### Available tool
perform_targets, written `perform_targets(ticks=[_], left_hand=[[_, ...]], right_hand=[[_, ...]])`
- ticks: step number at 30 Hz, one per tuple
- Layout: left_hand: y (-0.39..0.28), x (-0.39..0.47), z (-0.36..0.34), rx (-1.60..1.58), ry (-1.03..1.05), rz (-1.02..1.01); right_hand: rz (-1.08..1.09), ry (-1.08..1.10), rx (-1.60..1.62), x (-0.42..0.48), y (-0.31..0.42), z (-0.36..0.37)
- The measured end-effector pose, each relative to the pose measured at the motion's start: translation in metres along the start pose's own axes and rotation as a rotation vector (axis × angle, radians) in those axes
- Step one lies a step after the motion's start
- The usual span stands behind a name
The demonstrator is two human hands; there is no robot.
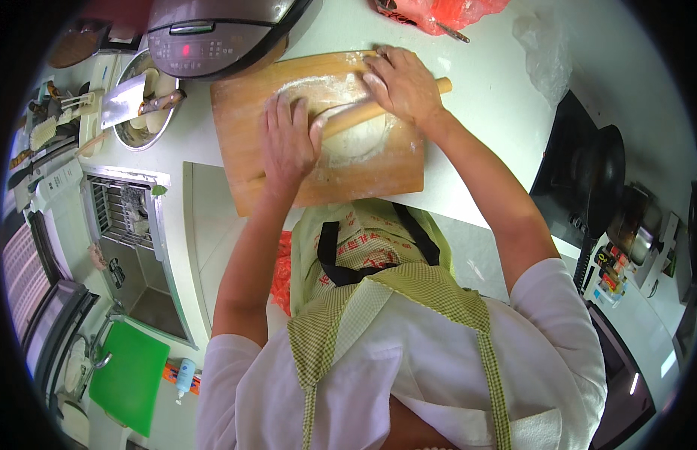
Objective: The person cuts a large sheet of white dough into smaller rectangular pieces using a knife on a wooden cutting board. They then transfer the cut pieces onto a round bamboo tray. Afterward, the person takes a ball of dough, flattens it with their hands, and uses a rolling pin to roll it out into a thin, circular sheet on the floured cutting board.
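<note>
A flat round of dough (357, 139) lies on a floured wooden board (320, 188). Across it, at a slant, runs a wooden rolling pin (351, 118). My left hand (289, 138) rests over the pin's left part, fingers stretched forward, hiding much of that part. Towards the other end, my right hand (406, 84) bends over the pin, and the tip sticks out past it. Both hands bear flour. White flour (315, 83) is also scattered on the board beyond the dough.
A rice cooker (213, 42) stands at the board's far left corner. Beside it, a cleaver (123, 104) lies across a metal bowl (137, 143) holding pale rounded pieces. A sink (151, 281) is at left, a black wok (606, 174) at right. A red plastic bag (438, 14) lies at the back.
</note>
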State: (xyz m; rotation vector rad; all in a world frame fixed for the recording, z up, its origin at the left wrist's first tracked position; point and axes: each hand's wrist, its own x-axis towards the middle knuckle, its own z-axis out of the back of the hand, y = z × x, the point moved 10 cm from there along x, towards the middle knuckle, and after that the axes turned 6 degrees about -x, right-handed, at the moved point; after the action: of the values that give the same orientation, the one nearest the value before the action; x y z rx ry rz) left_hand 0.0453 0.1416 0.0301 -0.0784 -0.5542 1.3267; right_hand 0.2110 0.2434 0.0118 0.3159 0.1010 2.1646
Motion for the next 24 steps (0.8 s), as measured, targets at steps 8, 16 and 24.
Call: perform_targets(ticks=[8,16,24], left_hand=[[-0.005,-0.042,0.013,0.061,-0.041,0.112],[0.049,-0.017,0.007,0.090,-0.020,0.364],[0.064,-0.017,0.027,0.183,-0.181,0.343]], right_hand=[[-0.022,-0.096,-0.086,-0.077,0.028,0.021],[0.029,-0.056,0.061,0.009,0.010,-0.002],[0.003,-0.134,-0.040,0.002,0.018,0.006]])
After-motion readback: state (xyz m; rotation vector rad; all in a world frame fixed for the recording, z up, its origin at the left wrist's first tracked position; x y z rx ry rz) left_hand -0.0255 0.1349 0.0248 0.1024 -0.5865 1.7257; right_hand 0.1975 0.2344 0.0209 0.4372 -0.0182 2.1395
